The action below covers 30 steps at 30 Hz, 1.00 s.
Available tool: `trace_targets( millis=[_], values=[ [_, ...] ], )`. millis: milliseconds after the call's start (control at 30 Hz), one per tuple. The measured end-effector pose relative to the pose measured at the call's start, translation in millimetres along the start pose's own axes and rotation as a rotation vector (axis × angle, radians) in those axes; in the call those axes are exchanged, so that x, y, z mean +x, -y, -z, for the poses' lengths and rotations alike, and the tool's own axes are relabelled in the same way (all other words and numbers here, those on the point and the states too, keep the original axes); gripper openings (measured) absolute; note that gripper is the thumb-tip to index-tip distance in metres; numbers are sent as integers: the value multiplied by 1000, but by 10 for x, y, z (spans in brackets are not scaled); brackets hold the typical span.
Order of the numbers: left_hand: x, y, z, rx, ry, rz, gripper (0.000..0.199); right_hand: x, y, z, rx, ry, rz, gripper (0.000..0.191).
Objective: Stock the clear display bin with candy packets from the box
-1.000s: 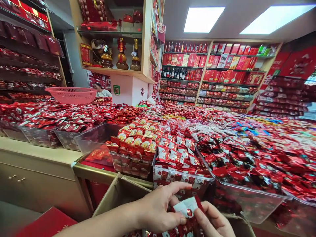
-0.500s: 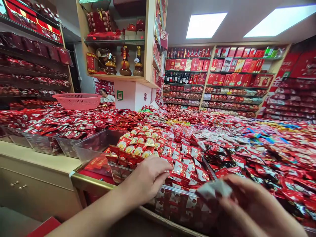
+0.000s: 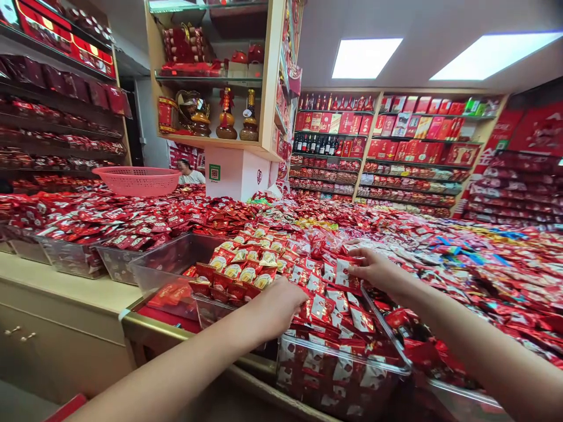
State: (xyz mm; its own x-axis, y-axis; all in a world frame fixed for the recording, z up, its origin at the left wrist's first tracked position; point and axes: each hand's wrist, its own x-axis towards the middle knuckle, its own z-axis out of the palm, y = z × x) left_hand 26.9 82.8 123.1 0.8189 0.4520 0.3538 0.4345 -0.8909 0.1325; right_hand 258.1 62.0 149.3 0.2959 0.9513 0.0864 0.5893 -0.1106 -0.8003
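My right hand [image 3: 376,271] reaches over a clear plastic bin and pinches a red-and-white candy packet [image 3: 343,273] by its right edge, above the neat rows of matching packets [image 3: 321,305]. Beside those rows, my left hand [image 3: 284,303] rests low with its fingers curled down. Its fingertips are hidden behind the hand, so whatever they hold does not show. Gold-and-red packets [image 3: 248,271] stand in rows just beyond the left hand. The clear bin [image 3: 343,351] shows stacked packets through its front wall.
A pink perforated basket [image 3: 138,180] sits on the heaps at the far left. Clear bins of red packets [image 3: 77,258] line the left counter. A shelf cabinet on a white pillar [image 3: 224,173] rises behind. A person [image 3: 191,174] is in the background. Loose packets [image 3: 484,293] spread to the right.
My right hand has moved from the near right, forward and left over the bin, with a packet in its fingers. My left hand stays almost in place.
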Motion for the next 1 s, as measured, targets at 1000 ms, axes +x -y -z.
trace_targets(
  millis=[1000],
  values=[
    [-294,-10,-220,-354,-395,70,25,897,221,-802,-60,84,-122,24]
  ],
)
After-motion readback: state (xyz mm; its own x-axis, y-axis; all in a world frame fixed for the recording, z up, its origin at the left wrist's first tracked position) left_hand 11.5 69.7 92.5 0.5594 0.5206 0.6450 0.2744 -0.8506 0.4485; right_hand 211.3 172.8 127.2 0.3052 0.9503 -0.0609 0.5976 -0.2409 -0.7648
